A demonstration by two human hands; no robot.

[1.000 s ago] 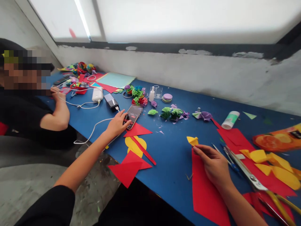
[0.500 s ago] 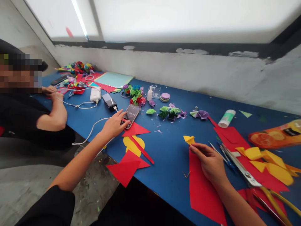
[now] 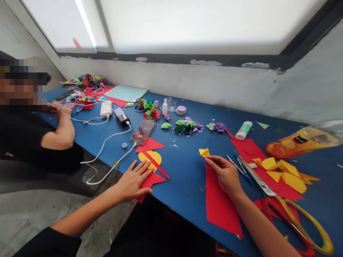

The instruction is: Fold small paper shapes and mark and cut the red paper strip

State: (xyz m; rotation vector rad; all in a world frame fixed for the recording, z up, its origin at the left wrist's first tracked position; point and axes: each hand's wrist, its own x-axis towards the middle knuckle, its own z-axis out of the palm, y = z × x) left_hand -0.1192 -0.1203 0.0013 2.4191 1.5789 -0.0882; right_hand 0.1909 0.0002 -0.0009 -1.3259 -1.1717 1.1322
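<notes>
At the far left, a co-worker (image 3: 24, 150) leans at the blue table (image 3: 182, 160), near a power bank (image 3: 106, 109). The left hand (image 3: 131, 184) is open, fingers spread over red paper (image 3: 158, 178) and the edge of a yellow shape (image 3: 157, 157); it grips nothing that shows. A phone (image 3: 144, 131) lies just beyond. Further right, the small folded yellow piece (image 3: 204, 153) stands out past the fingertips of the right hand (image 3: 227, 175), pinched between thumb and finger above the tip of a red sheet (image 3: 215, 201).

The step in hand looks like holding that piece steady while the left hand attends to the papers. Any next move with it would call for a light pinch, so the folds don't crush. Right of it lie a white-and-green tube (image 3: 244, 130), big scissors (image 3: 264, 188), yellow cut-outs (image 3: 293, 182) and an orange bottle (image 3: 292, 143).
</notes>
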